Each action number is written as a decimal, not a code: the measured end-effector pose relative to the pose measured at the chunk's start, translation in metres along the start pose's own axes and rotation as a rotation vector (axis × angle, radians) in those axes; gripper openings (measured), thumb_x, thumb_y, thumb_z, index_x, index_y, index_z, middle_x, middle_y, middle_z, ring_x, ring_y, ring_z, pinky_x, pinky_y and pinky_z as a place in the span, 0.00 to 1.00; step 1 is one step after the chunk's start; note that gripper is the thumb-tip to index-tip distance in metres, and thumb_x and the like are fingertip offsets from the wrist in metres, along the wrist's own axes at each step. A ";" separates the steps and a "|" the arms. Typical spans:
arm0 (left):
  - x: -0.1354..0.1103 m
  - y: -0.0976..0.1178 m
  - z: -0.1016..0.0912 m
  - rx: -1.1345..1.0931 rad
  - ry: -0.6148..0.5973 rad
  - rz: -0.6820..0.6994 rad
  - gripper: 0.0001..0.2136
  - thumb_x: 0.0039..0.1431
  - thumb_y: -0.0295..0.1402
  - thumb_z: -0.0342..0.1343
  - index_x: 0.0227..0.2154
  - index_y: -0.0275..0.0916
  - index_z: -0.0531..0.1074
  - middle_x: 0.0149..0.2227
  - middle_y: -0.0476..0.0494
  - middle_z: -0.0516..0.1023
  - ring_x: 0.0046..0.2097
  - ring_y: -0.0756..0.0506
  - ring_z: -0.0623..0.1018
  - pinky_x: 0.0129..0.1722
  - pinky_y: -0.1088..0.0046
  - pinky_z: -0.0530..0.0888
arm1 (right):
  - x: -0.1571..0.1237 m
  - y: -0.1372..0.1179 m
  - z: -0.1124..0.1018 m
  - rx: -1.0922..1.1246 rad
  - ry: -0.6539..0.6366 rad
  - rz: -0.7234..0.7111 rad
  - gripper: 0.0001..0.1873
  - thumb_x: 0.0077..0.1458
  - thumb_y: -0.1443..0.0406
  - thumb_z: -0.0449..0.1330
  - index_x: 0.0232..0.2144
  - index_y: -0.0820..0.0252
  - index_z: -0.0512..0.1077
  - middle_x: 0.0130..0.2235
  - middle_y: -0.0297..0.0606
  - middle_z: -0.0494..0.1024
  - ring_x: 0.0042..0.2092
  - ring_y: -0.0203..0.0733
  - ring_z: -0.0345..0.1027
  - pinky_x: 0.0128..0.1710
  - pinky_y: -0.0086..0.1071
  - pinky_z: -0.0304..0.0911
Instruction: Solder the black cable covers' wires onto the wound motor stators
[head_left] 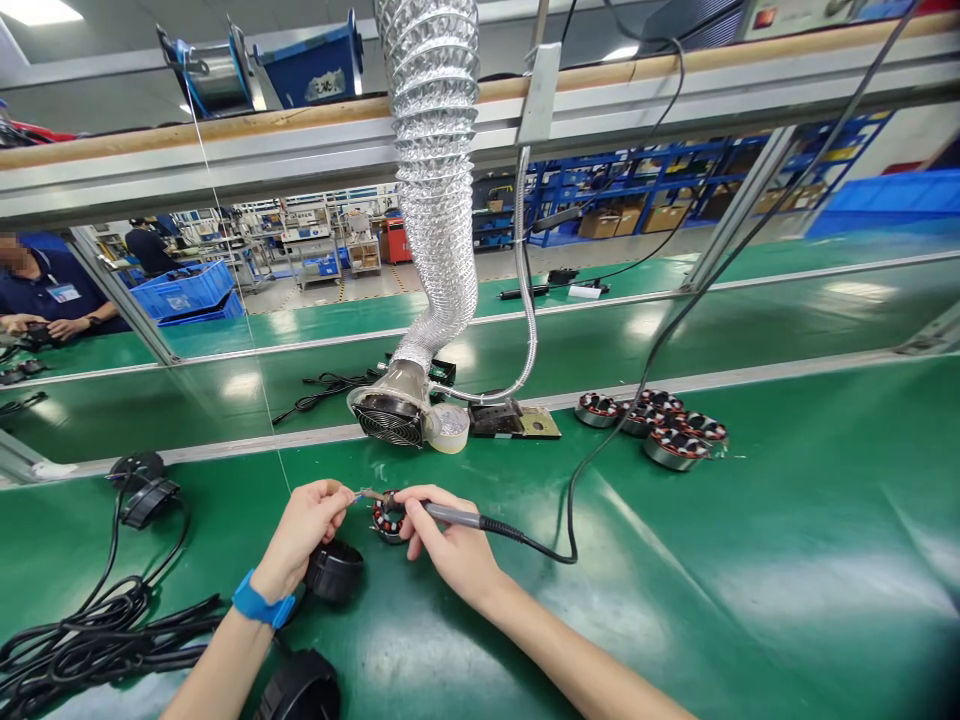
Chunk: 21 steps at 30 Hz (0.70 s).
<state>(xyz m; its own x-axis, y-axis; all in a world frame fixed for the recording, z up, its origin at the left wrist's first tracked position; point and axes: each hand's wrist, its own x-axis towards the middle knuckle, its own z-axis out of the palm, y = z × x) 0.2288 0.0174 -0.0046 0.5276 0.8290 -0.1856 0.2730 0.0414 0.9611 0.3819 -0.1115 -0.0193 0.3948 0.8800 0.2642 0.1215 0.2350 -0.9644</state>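
Note:
My right hand (442,545) grips a grey soldering iron (454,515) like a pen, its tip pointing left toward my left hand. Between the pinched thumb and finger of my left hand (311,525) is a thin blue wire (360,495), meeting the iron's tip. Just below that spot a motor stator (388,522) with red and white segments lies on the green mat, partly hidden by my right fingers. A round black housing (335,572) sits under my left wrist, which wears a blue strap. Another black housing (300,688) is nearer the front edge.
Coiled black cables (127,625) and black round parts (146,495) lie at left. A fume hose (435,200) with a fan grille (390,420) hangs ahead, beside a tape roll (448,428). Several stators (675,445) stand at right. The iron's cord (574,500) loops upward. A co-worker (56,290) sits far left.

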 end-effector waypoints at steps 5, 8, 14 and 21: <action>0.000 0.000 0.000 0.002 0.003 -0.003 0.15 0.48 0.44 0.61 0.22 0.37 0.66 0.17 0.57 0.62 0.18 0.56 0.58 0.19 0.79 0.55 | 0.001 -0.002 -0.001 0.069 0.049 0.014 0.18 0.60 0.52 0.56 0.36 0.62 0.74 0.23 0.33 0.74 0.19 0.34 0.68 0.19 0.26 0.62; 0.000 0.000 0.000 -0.002 0.005 -0.004 0.16 0.47 0.44 0.62 0.22 0.37 0.66 0.17 0.56 0.63 0.18 0.55 0.58 0.19 0.79 0.55 | 0.002 -0.001 -0.002 0.061 0.062 0.007 0.18 0.60 0.52 0.56 0.36 0.62 0.74 0.23 0.33 0.74 0.18 0.34 0.68 0.19 0.26 0.62; 0.000 -0.001 0.000 0.000 0.000 -0.001 0.16 0.48 0.45 0.61 0.22 0.37 0.66 0.17 0.56 0.62 0.18 0.55 0.58 0.19 0.79 0.55 | 0.001 0.001 -0.002 0.000 0.049 -0.025 0.17 0.61 0.54 0.55 0.36 0.61 0.74 0.23 0.33 0.74 0.18 0.34 0.68 0.19 0.26 0.62; 0.001 0.001 0.001 -0.023 0.008 -0.007 0.16 0.46 0.45 0.62 0.20 0.38 0.65 0.16 0.56 0.62 0.17 0.56 0.57 0.18 0.79 0.54 | 0.018 -0.010 -0.004 -0.253 -0.150 -0.309 0.12 0.64 0.62 0.53 0.43 0.58 0.74 0.36 0.38 0.78 0.33 0.36 0.73 0.36 0.29 0.69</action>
<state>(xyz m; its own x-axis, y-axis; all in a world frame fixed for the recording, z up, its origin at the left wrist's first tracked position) 0.2303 0.0176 -0.0035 0.5195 0.8329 -0.1907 0.2579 0.0599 0.9643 0.3915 -0.0997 -0.0051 0.1704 0.8386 0.5174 0.4406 0.4048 -0.8012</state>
